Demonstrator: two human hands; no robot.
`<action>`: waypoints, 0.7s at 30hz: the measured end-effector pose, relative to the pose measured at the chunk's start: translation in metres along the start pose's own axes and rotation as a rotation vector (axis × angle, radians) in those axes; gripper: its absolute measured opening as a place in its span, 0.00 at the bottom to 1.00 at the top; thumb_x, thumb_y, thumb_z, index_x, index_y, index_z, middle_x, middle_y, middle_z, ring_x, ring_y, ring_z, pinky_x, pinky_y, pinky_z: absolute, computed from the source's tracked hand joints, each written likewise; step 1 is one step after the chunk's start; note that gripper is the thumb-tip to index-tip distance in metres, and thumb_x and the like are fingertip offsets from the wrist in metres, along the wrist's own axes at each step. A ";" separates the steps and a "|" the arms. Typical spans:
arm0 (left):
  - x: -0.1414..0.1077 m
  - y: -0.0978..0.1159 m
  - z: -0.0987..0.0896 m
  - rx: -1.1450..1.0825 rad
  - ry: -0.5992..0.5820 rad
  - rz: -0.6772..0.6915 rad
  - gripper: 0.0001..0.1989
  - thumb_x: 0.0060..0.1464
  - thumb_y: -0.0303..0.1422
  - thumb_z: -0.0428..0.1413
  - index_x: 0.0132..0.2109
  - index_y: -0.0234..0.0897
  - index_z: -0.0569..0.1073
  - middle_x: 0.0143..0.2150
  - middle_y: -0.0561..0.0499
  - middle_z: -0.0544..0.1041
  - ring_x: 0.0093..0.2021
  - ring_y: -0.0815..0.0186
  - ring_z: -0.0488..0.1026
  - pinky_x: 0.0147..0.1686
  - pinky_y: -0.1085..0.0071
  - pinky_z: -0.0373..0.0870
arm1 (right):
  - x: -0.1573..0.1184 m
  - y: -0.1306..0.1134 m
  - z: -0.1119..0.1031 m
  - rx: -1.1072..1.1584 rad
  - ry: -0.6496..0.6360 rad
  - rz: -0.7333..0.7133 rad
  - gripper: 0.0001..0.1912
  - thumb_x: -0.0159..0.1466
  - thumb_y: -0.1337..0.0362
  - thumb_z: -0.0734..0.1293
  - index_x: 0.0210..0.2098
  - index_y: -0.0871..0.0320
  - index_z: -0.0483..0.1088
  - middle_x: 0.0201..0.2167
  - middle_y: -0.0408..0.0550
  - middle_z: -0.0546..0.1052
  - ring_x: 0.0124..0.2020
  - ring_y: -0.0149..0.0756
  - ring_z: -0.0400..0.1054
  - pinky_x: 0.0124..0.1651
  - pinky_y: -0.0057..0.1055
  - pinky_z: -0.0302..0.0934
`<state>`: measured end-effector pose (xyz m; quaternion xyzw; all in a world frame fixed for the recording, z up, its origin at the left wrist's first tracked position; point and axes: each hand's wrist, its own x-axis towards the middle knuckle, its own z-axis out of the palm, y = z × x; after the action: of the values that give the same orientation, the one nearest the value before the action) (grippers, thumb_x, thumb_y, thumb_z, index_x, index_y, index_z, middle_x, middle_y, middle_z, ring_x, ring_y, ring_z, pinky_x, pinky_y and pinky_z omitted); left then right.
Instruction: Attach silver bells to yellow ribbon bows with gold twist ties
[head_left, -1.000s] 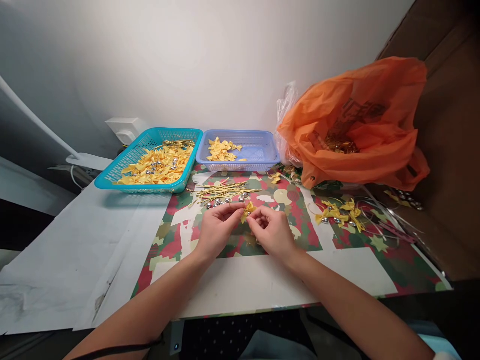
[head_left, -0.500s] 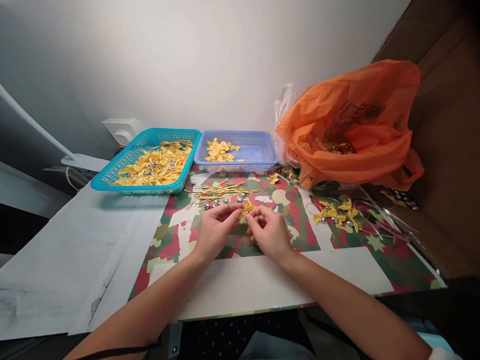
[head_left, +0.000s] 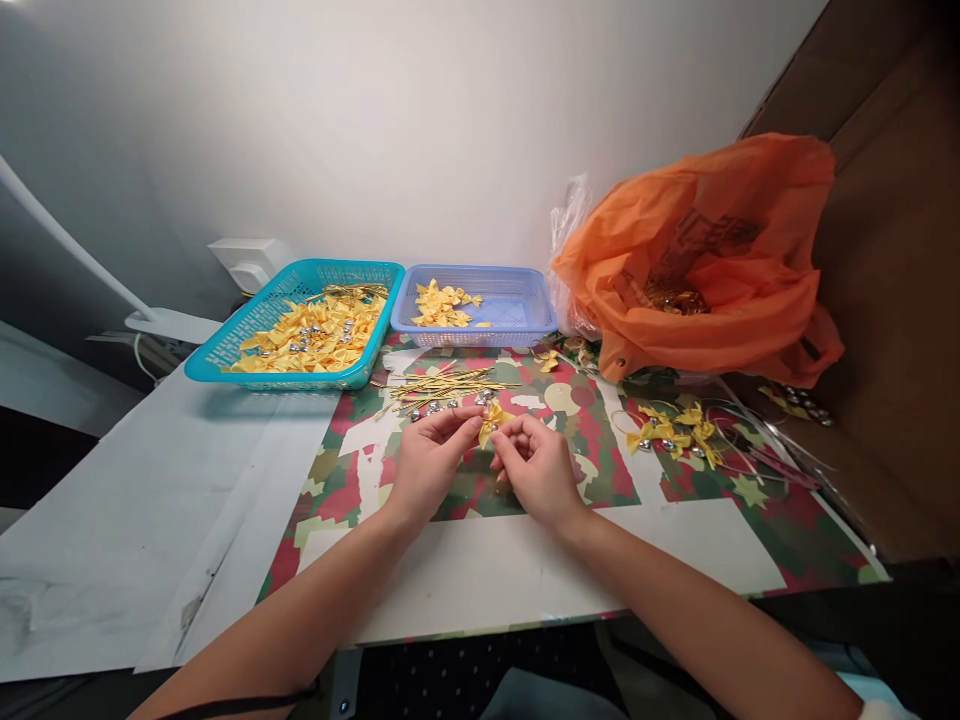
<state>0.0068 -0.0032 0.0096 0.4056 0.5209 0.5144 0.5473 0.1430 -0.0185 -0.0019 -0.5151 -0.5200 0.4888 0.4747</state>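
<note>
Between the fingertips of both hands is a small yellow ribbon bow (head_left: 492,420), held above the patterned mat (head_left: 622,455). My left hand (head_left: 435,450) pinches the bow's left side with thumb and forefinger. From the right, my right hand (head_left: 536,462) is closed with its thumb and forefinger at the bow's lower right; a small shiny spot shows there, too small to make out. Just behind my left fingers lie several silver bells (head_left: 435,407) and a loose pile of gold twist ties (head_left: 450,383).
A teal basket (head_left: 289,379) holds yellow bows, bells and gold ties; beside it, a lilac basket (head_left: 517,300) holds yellow bows. An orange plastic bag (head_left: 697,250) stands at the back right. Finished-looking bows with bells (head_left: 675,430) lie right, near clear cords. Cardboard (head_left: 892,300) borders the right side.
Both hands keep their pinch on the bow in nearly the same place. The view has shifted very slightly.
</note>
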 end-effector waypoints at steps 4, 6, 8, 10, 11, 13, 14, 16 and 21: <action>-0.001 0.001 0.001 0.003 -0.018 0.027 0.15 0.42 0.40 0.68 0.36 0.37 0.82 0.37 0.47 0.83 0.35 0.63 0.77 0.34 0.72 0.74 | 0.000 0.000 0.001 0.017 0.010 0.007 0.11 0.61 0.56 0.66 0.29 0.57 0.65 0.18 0.40 0.71 0.15 0.27 0.64 0.18 0.23 0.58; -0.002 0.000 0.002 0.013 -0.030 0.053 0.14 0.43 0.40 0.68 0.36 0.37 0.82 0.37 0.47 0.83 0.36 0.62 0.78 0.34 0.71 0.75 | 0.000 0.000 0.001 0.026 0.017 0.003 0.12 0.61 0.56 0.66 0.29 0.57 0.65 0.18 0.40 0.71 0.15 0.27 0.64 0.19 0.23 0.59; -0.002 0.000 0.003 0.017 -0.038 0.066 0.14 0.44 0.40 0.67 0.37 0.37 0.82 0.36 0.47 0.83 0.36 0.62 0.78 0.35 0.71 0.75 | 0.000 0.000 0.002 0.038 0.019 0.000 0.12 0.61 0.56 0.66 0.29 0.57 0.65 0.18 0.40 0.71 0.15 0.27 0.64 0.19 0.23 0.60; -0.002 -0.001 0.003 0.009 -0.037 0.069 0.14 0.44 0.40 0.67 0.37 0.37 0.81 0.35 0.48 0.82 0.36 0.62 0.78 0.34 0.71 0.75 | 0.000 0.001 0.002 0.047 0.022 0.000 0.13 0.61 0.55 0.66 0.29 0.57 0.65 0.18 0.40 0.71 0.15 0.27 0.64 0.20 0.23 0.60; -0.002 -0.001 0.003 0.006 -0.039 0.069 0.14 0.44 0.40 0.67 0.38 0.37 0.81 0.36 0.48 0.82 0.37 0.62 0.78 0.34 0.71 0.75 | 0.000 0.002 0.002 0.049 0.022 0.002 0.13 0.61 0.54 0.66 0.29 0.58 0.65 0.18 0.40 0.71 0.15 0.27 0.65 0.19 0.23 0.60; -0.001 -0.001 0.002 0.012 -0.053 0.079 0.14 0.45 0.40 0.66 0.37 0.36 0.81 0.37 0.47 0.82 0.37 0.62 0.78 0.34 0.71 0.75 | 0.000 0.002 0.002 0.054 0.024 0.003 0.14 0.61 0.54 0.66 0.29 0.58 0.65 0.18 0.40 0.71 0.15 0.26 0.65 0.19 0.22 0.60; 0.000 -0.001 0.001 0.024 -0.066 0.089 0.13 0.45 0.40 0.66 0.36 0.36 0.81 0.37 0.47 0.82 0.37 0.62 0.78 0.34 0.71 0.75 | 0.000 0.002 0.002 0.058 0.025 0.003 0.14 0.61 0.54 0.66 0.29 0.58 0.65 0.18 0.40 0.71 0.15 0.26 0.65 0.20 0.22 0.60; 0.000 -0.001 -0.002 0.062 -0.088 0.123 0.12 0.46 0.39 0.66 0.34 0.35 0.80 0.34 0.48 0.82 0.35 0.64 0.77 0.33 0.72 0.75 | 0.000 0.002 0.002 0.065 0.024 0.004 0.14 0.61 0.54 0.67 0.29 0.57 0.65 0.18 0.39 0.71 0.16 0.26 0.65 0.20 0.22 0.60; 0.002 0.001 -0.005 0.136 -0.128 0.193 0.09 0.46 0.37 0.65 0.31 0.35 0.77 0.29 0.51 0.78 0.30 0.66 0.75 0.30 0.72 0.75 | 0.000 0.001 0.002 0.070 0.010 0.012 0.13 0.61 0.55 0.66 0.29 0.57 0.66 0.17 0.39 0.71 0.16 0.26 0.64 0.20 0.22 0.60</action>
<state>0.0012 -0.0012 0.0096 0.5217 0.4773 0.5013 0.4988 0.1416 -0.0182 -0.0034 -0.5036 -0.4970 0.5072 0.4921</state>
